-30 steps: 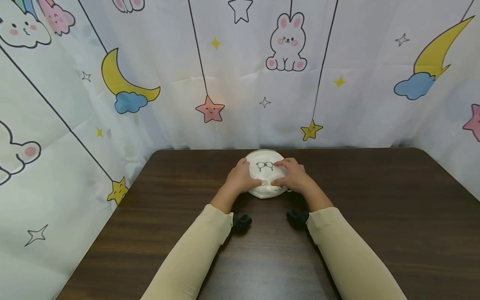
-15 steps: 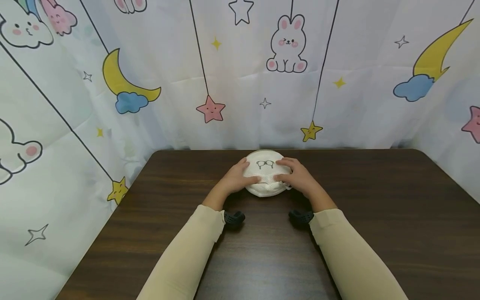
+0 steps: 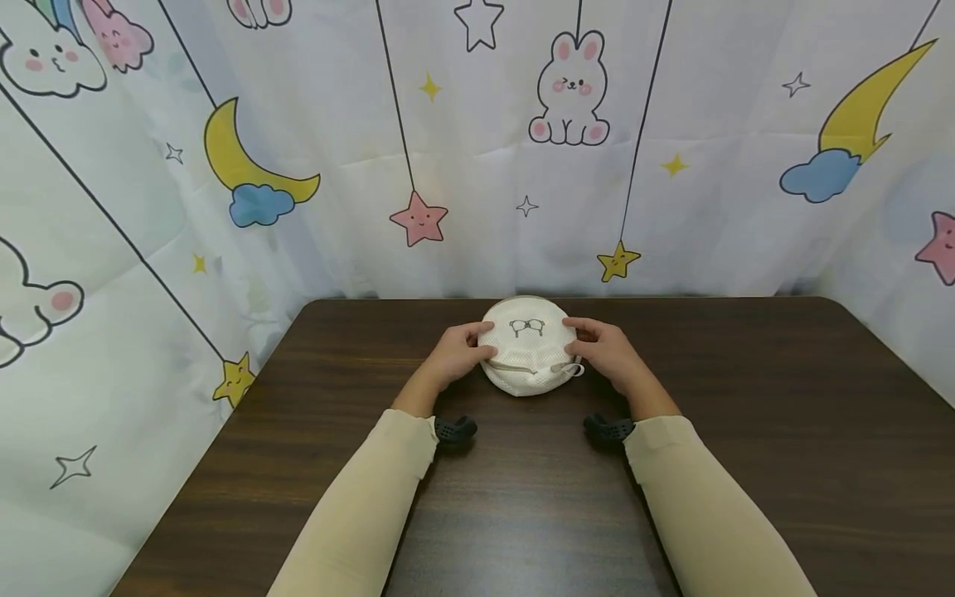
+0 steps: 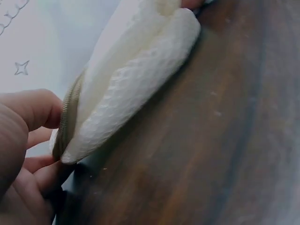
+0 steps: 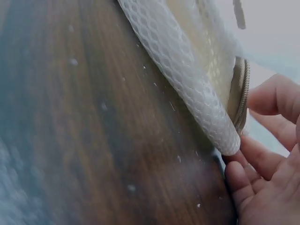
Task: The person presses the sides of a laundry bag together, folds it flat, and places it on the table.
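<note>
A round white mesh laundry bag (image 3: 528, 336), printed with a small line drawing of glasses, is at the far middle of the table. My left hand (image 3: 450, 355) pinches its left edge, thumb by the zipper (image 4: 70, 112) and other fingers lower down along the side. On the opposite edge, my right hand (image 3: 606, 355) grips the bag in the same way, its thumb at the tan zipper (image 5: 241, 93) in the right wrist view. A small white loop (image 3: 574, 369) hangs at the bag's lower right. The bag's underside is hidden.
The dark wooden table (image 3: 515, 514) runs back to a white curtain (image 3: 485, 149) printed with moons, stars and rabbits. Black straps (image 3: 457, 429) sit at both wrists, just below the cream sleeves (image 3: 358, 497).
Both hands have moved apart, from over the top of the bag out to its left and right edges. The bag looks wider, and a tan strip near its front now shows.
</note>
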Tool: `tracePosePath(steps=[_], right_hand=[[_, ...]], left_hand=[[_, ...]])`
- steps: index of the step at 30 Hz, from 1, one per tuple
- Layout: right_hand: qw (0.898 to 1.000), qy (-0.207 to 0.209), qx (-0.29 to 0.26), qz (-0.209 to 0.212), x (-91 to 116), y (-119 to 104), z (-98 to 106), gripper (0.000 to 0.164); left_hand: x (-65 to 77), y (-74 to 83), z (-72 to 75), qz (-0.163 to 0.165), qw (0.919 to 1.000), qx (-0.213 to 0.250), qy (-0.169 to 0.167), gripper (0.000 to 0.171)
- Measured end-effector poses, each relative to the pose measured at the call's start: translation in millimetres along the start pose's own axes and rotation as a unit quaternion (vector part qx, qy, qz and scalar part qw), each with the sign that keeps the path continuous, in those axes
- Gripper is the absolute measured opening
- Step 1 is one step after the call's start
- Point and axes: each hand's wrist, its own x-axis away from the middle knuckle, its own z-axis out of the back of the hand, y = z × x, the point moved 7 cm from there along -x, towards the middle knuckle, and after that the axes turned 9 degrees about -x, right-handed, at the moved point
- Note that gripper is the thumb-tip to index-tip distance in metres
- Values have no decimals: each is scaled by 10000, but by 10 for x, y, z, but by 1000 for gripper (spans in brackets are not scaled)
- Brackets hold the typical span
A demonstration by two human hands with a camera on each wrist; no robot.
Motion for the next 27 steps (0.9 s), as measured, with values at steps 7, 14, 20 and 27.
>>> tracePosePath(steps=[7,14,20,27], right_hand=[[9941,160,1074,-55,6,-88,-60,51],[9871,131,1597,-72,-18,-123,-90,49],[9950,255,952,-176,1,-78,-28,49],[9968,708,353,103,24,-68,39,44]], left_hand=[[-3,66,-28,67,9946,-1029,142,53],[40,163,-42,34,9891,-1468,129,51],[31,88,-52,143,9932,-1144,163,50],[18,58,-45,49,9971,-640,413,46]])
